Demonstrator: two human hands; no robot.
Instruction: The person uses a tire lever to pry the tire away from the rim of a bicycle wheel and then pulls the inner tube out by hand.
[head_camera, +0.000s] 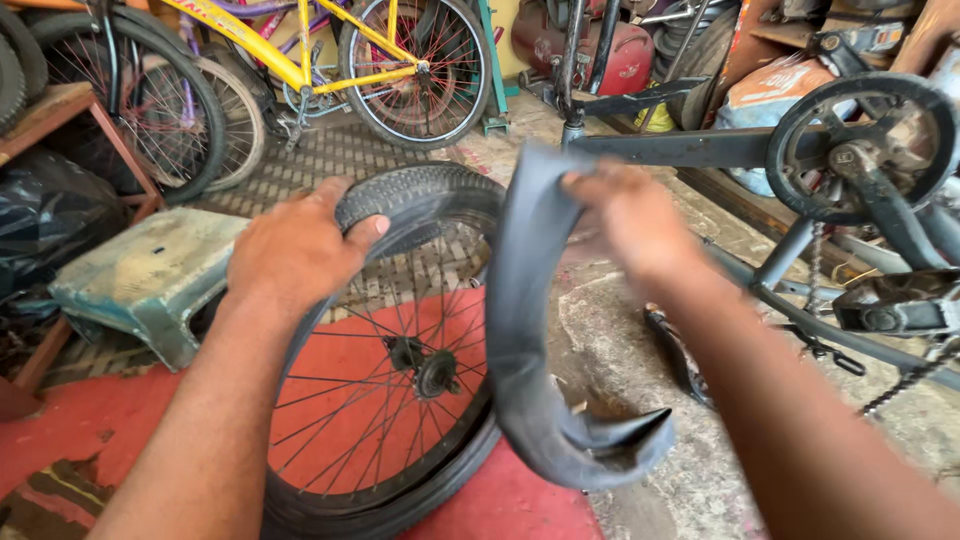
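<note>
Left hand (295, 250) fingers clamped over top of tyre (425, 200) on upright spoked wheel (390, 380), thumb pressed on tread. Right hand (630, 220) blurred, gripping upper end of limp black inner tube (530, 370), which hangs just right of wheel and folds at bottom near floor. One wheel, one tube in hand. Black bike frame (700, 148) w/ chainring (865, 145) at right, upside down. One yellow bike (330, 60) parked at back, more wheels alongside. Worn green stool (150, 280) at left, red mat (500, 500) underfoot. No containers clearly visible.
</note>
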